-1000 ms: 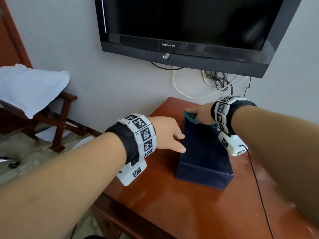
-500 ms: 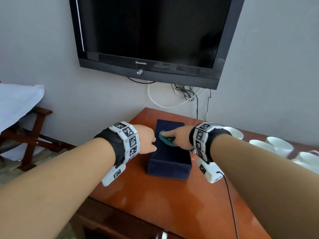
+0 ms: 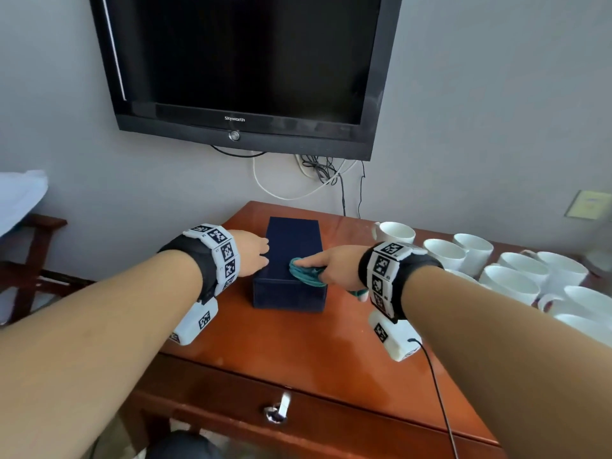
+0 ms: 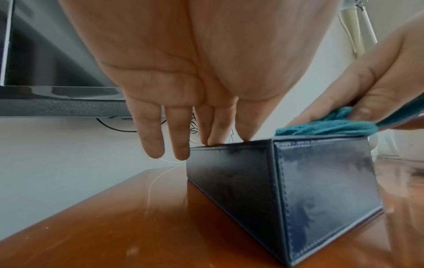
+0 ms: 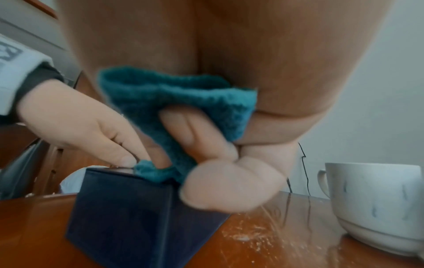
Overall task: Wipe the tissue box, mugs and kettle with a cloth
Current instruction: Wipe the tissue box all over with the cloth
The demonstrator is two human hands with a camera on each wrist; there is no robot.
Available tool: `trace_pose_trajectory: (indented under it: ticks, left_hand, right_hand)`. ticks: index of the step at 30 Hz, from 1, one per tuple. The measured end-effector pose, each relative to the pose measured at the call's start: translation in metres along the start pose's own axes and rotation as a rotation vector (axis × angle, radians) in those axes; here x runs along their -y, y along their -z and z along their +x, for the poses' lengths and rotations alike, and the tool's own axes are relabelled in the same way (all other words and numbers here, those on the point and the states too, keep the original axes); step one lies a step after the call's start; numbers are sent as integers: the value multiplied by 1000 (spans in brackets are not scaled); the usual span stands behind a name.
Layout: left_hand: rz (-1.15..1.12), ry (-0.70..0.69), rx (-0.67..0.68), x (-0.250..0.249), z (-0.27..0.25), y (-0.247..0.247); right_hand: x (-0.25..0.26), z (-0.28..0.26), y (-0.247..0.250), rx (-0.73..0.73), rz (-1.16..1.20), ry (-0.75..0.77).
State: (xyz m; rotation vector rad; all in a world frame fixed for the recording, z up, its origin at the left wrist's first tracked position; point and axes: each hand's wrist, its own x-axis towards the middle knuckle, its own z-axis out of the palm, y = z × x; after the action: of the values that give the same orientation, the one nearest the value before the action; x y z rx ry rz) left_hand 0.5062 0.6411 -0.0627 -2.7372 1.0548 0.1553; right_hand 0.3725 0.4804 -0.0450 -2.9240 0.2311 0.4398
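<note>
Tissue box (image 3: 291, 265), dark navy, rectangular, leather-look with stitched edges (image 4: 298, 190), is stood flat on reddish-brown wooden table (image 3: 298, 352), near the table's back left corner, long side running away from the person. Teal knitted cloth (image 3: 306, 274) is bunched on the box top at the near right edge; in the right wrist view cloth (image 5: 174, 101) is wrapped round curled fingers (image 5: 197, 137) and pinned against the palm. Right hand (image 3: 334, 266) is gripped on the cloth, index finger stretched out over it, cloth pressed to the box top. Left hand (image 3: 250, 253) is laid on the left top edge of the box; in the left wrist view fingers (image 4: 151, 130) are straight and relaxed, two fingertips plus thumb touching the top rim, the other two hanging beside the left wall. Nothing is gripped by the left hand.

White ceramic mugs (image 3: 516, 276) are clustered on the table's right side, well apart from the box; nearest mug (image 5: 376, 199) is seen just right of the right hand, streaks on its wall. Whitish scuffs are seen on the table surface between box and mug. Kettle cannot be made out. Black flat-screen TV (image 3: 245, 61) is mounted on the grey wall above, cables (image 3: 318, 173) hanging below it. Marker-tagged wristbands (image 3: 225, 256) are worn on both wrists.
</note>
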Motion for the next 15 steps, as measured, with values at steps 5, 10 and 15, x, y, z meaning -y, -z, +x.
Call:
trace_pose_trajectory:
  ticks: [5,10,15]
  left_hand:
    - [85,-56,79,7,5,13]
    - [112,-109,106,13,16,25]
    - [99,-139,113,16,23,31]
  right_hand:
    - [-18,34,3,-55,45,-49]
    - [-28,71,21,-67,12,-91]
    - [-35,113,34,-104,-46,-138]
